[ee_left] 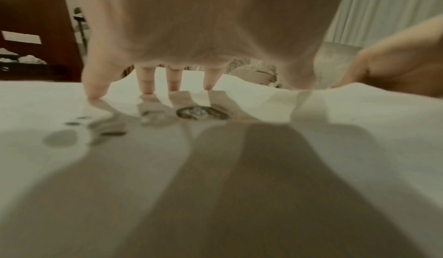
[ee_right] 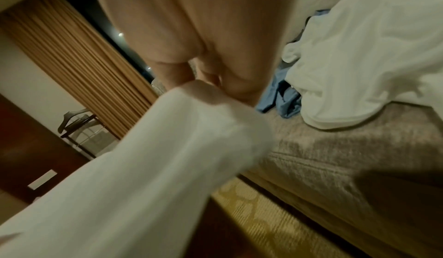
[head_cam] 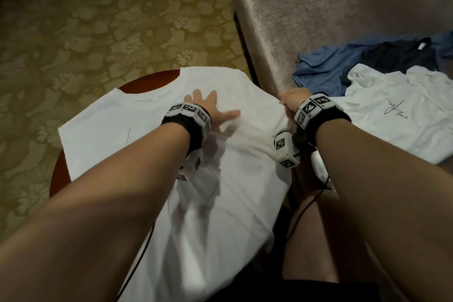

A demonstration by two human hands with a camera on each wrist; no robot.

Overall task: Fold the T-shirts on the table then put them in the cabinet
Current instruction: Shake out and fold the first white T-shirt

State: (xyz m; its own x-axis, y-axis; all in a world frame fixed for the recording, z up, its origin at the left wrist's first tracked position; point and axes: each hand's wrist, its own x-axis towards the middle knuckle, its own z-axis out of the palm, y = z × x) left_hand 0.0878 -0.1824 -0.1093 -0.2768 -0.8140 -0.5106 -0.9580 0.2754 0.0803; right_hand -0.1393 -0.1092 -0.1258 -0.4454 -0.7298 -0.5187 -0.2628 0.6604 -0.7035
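white T-shirt spread flat on round worktop, hem overhanging near edge | left hand fingers splayed, pressing chest | right hand fingers clamped on right edge | sofa right, carpet far

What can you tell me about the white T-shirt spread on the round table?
The white T-shirt looks like plain, thin cotton and lies spread flat over a round reddish wooden table, collar at the far end, hem hanging off the near edge toward the person. It is lightly creased. The left hand presses flat on its chest with spread fingers, while the right hand pinches the right sleeve edge and lifts it beside the grey sofa. No print shows on it.
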